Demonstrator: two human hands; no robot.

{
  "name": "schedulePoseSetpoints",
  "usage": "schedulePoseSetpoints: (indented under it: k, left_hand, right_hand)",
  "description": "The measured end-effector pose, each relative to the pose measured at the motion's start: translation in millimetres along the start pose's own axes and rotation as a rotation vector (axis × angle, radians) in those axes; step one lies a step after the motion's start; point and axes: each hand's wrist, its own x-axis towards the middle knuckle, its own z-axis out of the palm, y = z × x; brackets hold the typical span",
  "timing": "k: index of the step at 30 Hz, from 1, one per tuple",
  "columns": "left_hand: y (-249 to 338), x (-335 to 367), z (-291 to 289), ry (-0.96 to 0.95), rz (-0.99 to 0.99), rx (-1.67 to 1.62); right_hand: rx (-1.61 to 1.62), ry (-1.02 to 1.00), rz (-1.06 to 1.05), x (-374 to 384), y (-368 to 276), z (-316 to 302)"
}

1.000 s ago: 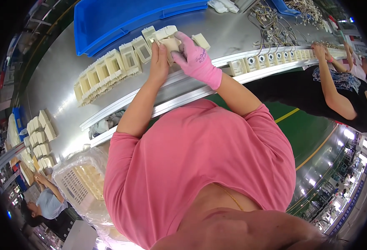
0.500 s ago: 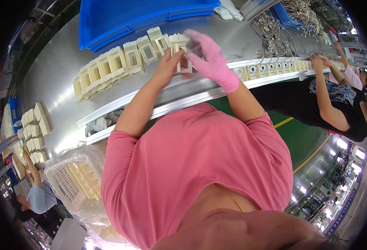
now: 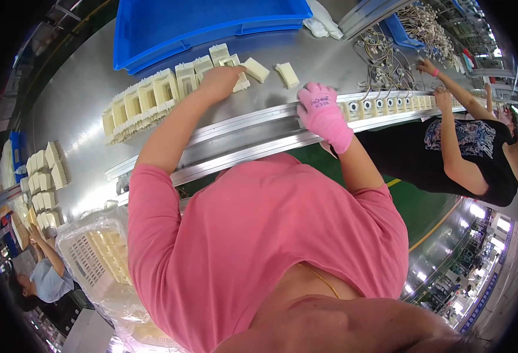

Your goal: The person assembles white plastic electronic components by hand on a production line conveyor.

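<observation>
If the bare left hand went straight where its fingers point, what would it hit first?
Probably the cream block, just beyond the cream frame at the left hand; depth is unclear.

Metal bench (image 3: pixel 73 109): blue tray (image 3: pixel 212 36), cream frames (image 3: pixel 147 94), tangled wires (image 3: pixel 381 57).

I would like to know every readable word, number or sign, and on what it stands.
Right hand, back of pink glove: dark print, not copied here.
Co-worker's black top: pale printed design; any lettering unclear.
Blue strip, lower right: pale marks, too small to read.
</observation>
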Motion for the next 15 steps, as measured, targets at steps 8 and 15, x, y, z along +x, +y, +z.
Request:
schedulePoseSetpoints:
  k: [8, 15]
  left_hand:
    - [-12, 29, 17, -0.184, 0.320, 0.560]
    - [-23, 20, 31, -0.142, 0.377, 0.633]
  right_hand:
    - [0.162, -0.369, 0.173, 98, 44, 37]
    - [0.075, -0.549, 0.220, 107, 37, 94]
